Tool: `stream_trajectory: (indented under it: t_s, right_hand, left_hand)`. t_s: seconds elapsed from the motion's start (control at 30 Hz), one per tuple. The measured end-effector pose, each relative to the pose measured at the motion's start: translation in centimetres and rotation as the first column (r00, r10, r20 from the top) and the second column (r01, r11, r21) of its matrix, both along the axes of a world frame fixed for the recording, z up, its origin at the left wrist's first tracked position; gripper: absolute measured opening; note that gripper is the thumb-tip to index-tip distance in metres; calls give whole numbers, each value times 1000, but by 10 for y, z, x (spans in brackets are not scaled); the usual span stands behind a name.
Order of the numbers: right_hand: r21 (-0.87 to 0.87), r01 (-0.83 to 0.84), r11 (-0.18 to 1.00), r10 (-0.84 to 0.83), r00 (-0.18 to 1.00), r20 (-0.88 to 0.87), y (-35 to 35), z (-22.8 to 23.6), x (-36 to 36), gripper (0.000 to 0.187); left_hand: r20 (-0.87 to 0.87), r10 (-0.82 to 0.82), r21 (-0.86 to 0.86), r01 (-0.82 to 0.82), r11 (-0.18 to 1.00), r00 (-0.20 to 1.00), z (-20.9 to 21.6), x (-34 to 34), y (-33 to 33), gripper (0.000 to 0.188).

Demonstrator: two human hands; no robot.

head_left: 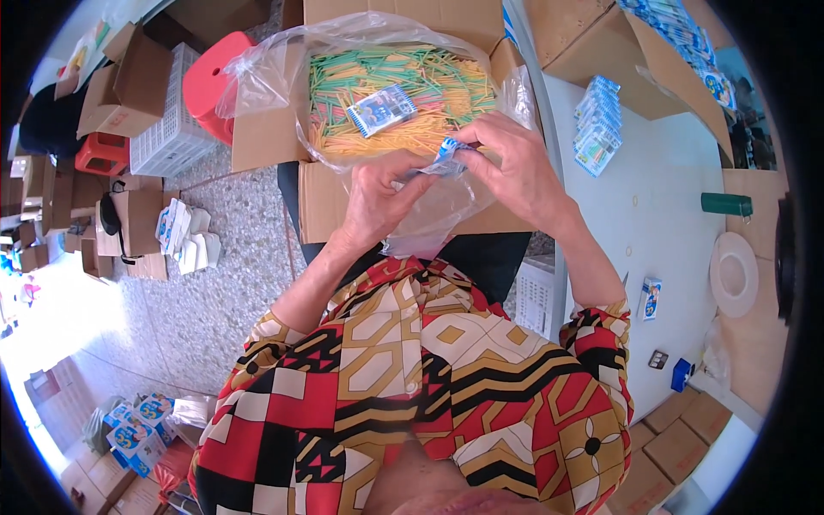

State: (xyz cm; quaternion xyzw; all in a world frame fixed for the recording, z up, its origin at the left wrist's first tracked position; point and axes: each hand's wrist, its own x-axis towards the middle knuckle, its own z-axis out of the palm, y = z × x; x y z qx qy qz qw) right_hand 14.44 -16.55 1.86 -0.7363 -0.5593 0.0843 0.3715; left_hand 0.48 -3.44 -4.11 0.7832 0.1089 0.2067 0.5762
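Note:
In front of me, my left hand (382, 196) and my right hand (518, 167) pinch a small blue-and-white plastic packet (447, 153) between thumbs and fingers. The fingers cover much of it, so what is inside cannot be made out. Just beyond them is an open cardboard box (322, 204) on my lap, lined with a clear plastic bag (264, 73). Many thin sticks (446, 73) in green, yellow and pink fill it. Another blue-and-white packet (382, 110) lies flat on the sticks.
On the white table (601, 223) to the right lie a stack of blue packets (597, 127), a single packet (651, 299) and a green cylinder (726, 204). An open carton (635, 69) stands behind. To the left are a red stool (215, 81) and a white crate (167, 116).

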Motion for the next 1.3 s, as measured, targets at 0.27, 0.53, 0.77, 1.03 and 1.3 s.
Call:
stream_trajectory:
  t_s: [0.27, 0.53, 0.77, 1.03, 1.3]
  right_hand:
    - [15, 24, 1000, -19, 960, -278, -2, 18, -9, 34]
    - [-39, -124, 991, 100, 918, -383, 1, 16, -3, 29]
    - [-46, -17, 999, 8, 982, -189, 2, 11, -6, 17]
    - [-40, -74, 996, 61, 965, -255, 3, 15, -8, 23]
    - [-8, -59, 998, 55, 957, -284, 7, 28, -14, 26]
  left_hand:
    - [-36, -39, -330, 25, 944, 999, -14, -2, 4, 9]
    - [100, -63, -580, 110, 808, 993, -9, 0, -1, 8]
    - [-14, -73, -357, 63, 932, 997, -12, -5, 0, 9]
    - [-5, -15, -134, 15, 991, 1000, -2, -8, 2, 9]
    - [80, -12, -228, 30, 973, 997, -11, -9, 2, 8]
